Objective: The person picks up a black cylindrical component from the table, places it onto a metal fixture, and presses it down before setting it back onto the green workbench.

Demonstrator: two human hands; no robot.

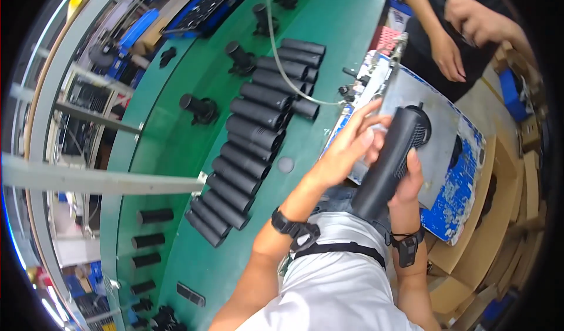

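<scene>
A black tubular housing (379, 160) with slotted vents and a round fitting at its upper end is tilted in front of my body. My right hand (408, 181) is closed around its lower right side, thumb along the vents. My left hand (358, 143) is at the tube's upper left, fingers apart and partly bent; whether they touch the tube I cannot tell. Beyond the tube lies a worn metal plate (411, 96) on a blue-and-white board (452, 213). To the left, rows of black tubes (252, 131) lie stacked on the green table (235, 272).
Black stand-like parts (200, 109) and short black cylinders (154, 216) line the table's far left. A pale cable (273, 43) hangs over the tubes. A grey metal bar (106, 175) crosses the left. Another person's hands (449, 58) are at upper right; cardboard boxes (470, 254) stand at right.
</scene>
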